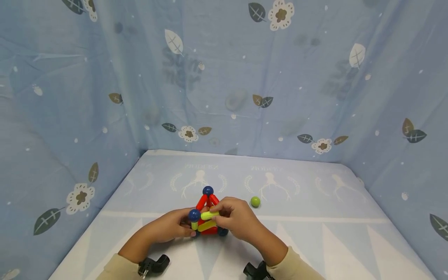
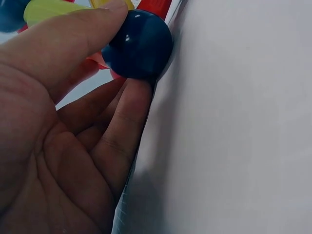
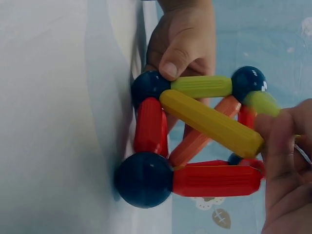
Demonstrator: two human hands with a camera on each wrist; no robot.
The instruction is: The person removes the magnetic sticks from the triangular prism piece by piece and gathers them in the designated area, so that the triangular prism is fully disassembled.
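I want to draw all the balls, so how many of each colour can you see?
Blue balls: 4
Green ball: 1
Total: 5 in sight; others could be hidden.

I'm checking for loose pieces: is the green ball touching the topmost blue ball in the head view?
Apart. The head view shows it: the green ball lies right of the topmost blue ball, with patterned table visible between them.
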